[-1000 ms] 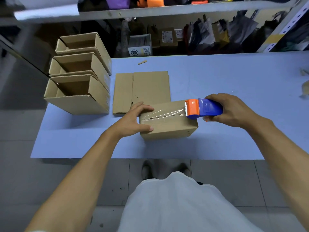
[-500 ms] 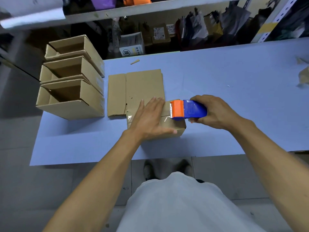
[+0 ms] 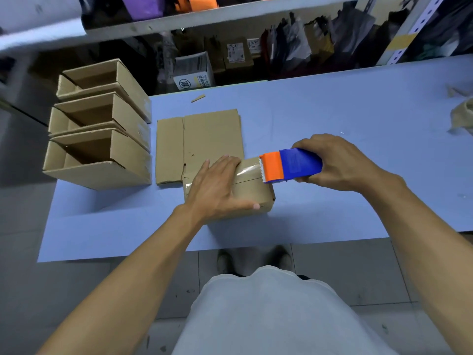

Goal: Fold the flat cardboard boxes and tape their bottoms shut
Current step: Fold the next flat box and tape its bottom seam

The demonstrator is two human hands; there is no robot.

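My left hand [image 3: 217, 187] flat, fingers straight, pressing small brown cardboard box [image 3: 252, 194] near table front edge. Right hand [image 3: 340, 162] grips blue-orange tape dispenser [image 3: 290, 165] at box's right end. Flat cardboard sheets [image 3: 199, 143] touching behind; three open folded boxes [image 3: 99, 139] left.

We press left hand [image 3: 216, 185] flat on box [image 3: 252, 194] near desk [image 3: 332, 103] front edge; right hand [image 3: 337, 162] grips dispenser [image 3: 290, 165] at box's right end. Flat cardboard [image 3: 204, 139] behind, 3 open boxes [image 3: 102, 129] at left edge.

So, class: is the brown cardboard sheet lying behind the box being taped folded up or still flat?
Flat. The brown cardboard sheet lies spread on the blue table, no walls raised.
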